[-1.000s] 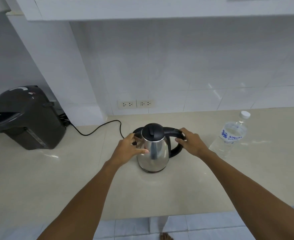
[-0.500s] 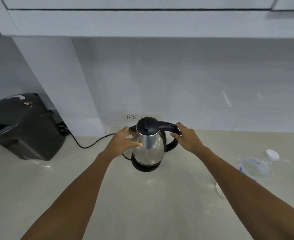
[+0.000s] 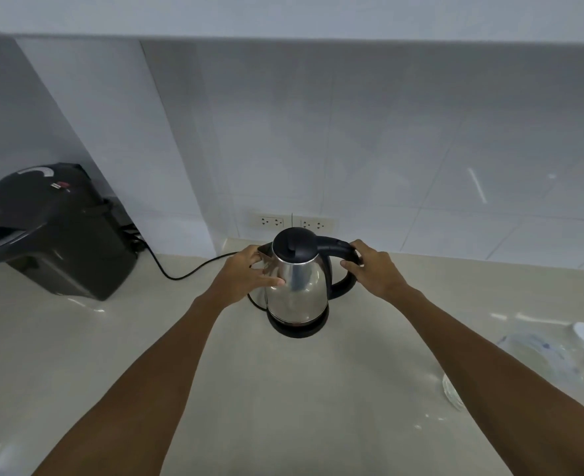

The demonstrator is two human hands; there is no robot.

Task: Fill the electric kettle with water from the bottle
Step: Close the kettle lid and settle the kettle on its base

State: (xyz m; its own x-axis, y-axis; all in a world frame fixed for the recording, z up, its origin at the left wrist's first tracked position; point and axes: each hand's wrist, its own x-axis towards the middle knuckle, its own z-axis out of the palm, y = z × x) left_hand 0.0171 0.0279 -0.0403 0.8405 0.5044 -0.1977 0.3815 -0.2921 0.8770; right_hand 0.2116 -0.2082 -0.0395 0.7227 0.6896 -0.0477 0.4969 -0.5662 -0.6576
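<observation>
Head view: steel kettle (image 3: 295, 286) sits on its black base mid-worktop (image 3: 283, 389), lid shut. Left hand (image 3: 246, 274) cups its body; right hand (image 3: 373, 271) wraps the black handle. Capped water bottle (image 3: 551, 355) stands well right.

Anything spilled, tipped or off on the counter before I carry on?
Nothing stands out. The kettle sits upright on its base, lid shut, left hand on the body and right hand on the handle. The water bottle stands capped at the right; no spill is visible.
</observation>
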